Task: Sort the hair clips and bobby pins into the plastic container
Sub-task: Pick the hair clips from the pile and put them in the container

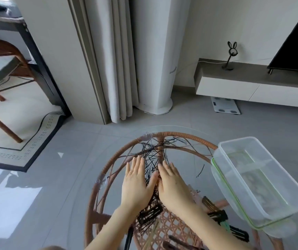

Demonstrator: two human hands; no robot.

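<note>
Left hand [138, 179] and right hand [173, 184] press flat, fingers straight, on bobby pins [150, 152], seemingly gripping nothing.

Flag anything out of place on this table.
One bobby pin lies alone on the glass tabletop, apart from the bobby pin pile between the left hand and right hand, nearer the plastic container.

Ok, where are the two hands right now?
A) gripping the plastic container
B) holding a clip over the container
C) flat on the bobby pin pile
C: the left hand and right hand lie with straight fingers on the bobby pin pile, clear of the plastic container.
</note>
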